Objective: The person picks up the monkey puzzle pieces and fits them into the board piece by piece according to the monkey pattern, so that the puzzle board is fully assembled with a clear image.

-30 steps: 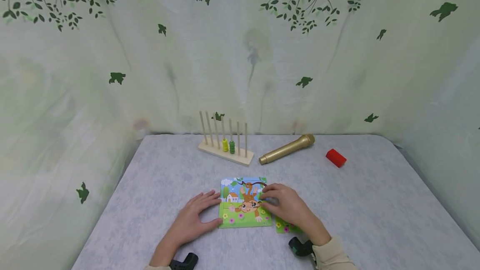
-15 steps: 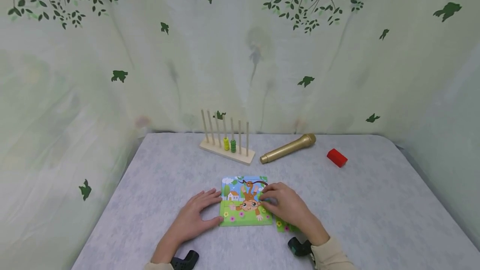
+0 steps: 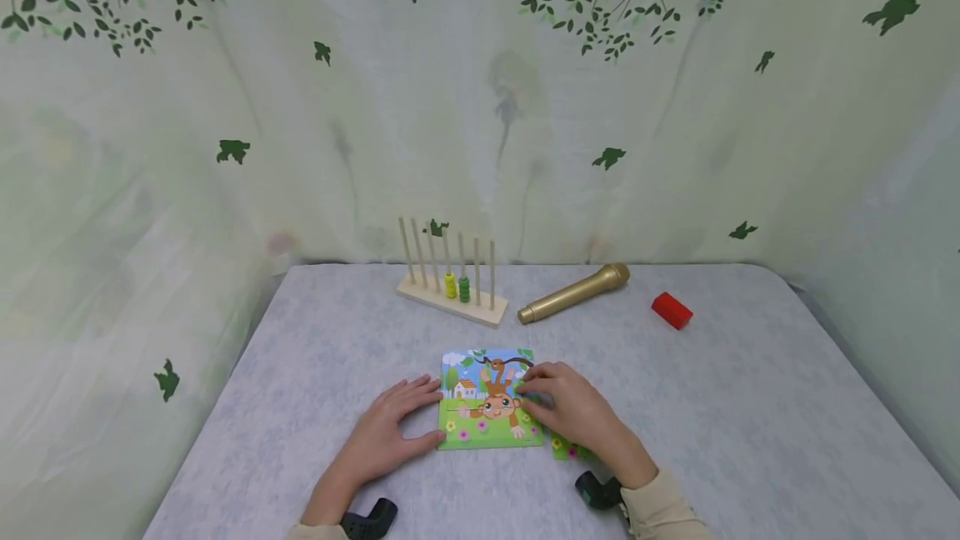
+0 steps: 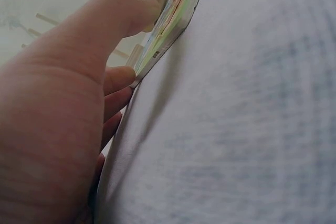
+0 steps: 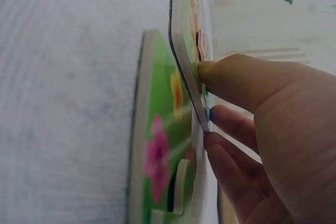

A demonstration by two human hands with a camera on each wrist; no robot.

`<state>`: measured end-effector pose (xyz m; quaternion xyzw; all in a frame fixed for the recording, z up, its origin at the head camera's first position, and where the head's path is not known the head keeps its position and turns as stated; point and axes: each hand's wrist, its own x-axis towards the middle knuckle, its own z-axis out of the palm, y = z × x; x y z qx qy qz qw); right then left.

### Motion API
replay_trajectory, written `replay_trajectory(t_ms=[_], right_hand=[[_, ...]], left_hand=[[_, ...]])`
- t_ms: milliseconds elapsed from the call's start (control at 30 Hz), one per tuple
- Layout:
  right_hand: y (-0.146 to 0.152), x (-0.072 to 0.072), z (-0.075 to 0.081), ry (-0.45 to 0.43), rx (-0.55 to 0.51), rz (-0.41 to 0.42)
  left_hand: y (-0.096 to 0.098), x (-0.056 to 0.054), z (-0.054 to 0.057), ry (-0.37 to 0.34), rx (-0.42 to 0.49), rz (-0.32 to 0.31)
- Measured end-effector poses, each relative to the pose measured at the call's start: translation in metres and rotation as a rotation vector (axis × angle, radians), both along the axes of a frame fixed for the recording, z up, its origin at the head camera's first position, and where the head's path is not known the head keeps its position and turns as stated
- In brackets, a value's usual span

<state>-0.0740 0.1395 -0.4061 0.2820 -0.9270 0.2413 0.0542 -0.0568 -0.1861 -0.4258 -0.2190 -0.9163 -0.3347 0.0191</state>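
A square jigsaw puzzle board (image 3: 468, 427) with a cartoon monkey, a house and flowers lies between both hands on the table. My left hand (image 3: 386, 432) is spread at its left side, fingertips and thumb touching the edge. In the left wrist view, the thumb (image 4: 139, 14) reaches over the board's rim. My right hand (image 3: 573, 407) is over the right side, thumb and index fingertips close together, pinching a small puzzle piece mostly hidden by the fingers. In the right wrist view, the thumb (image 5: 226, 77) rests on the board's face and a bluish bit (image 5: 208, 114) shows by the index finger.
A second green board (image 5: 157, 77) with flowers lies partly under the right hand. Behind stand a wooden peg rack (image 3: 480, 312) with yellow and green beads, a gold microphone (image 3: 573, 294) and a red block (image 3: 672, 311). A printed curtain (image 3: 360, 190) hangs behind the table.
The hands and the puzzle board stay nearly in the same place. Only a slight shift of the head view shows.
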Motion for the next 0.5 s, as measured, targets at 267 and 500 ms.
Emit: replay_trajectory(t_ms=[267, 500], right_hand=[[0.0001, -0.0014, 0.0022, 0.013, 0.037, 0.025], [-0.0001, 0.0001, 0.0052, 0.047, 0.059, 0.051]], left_hand=[[0.0003, -0.0011, -0.0008, 0.017, 0.006, -0.006], [0.0001, -0.0002, -0.0010, 0.009, 0.006, -0.003]])
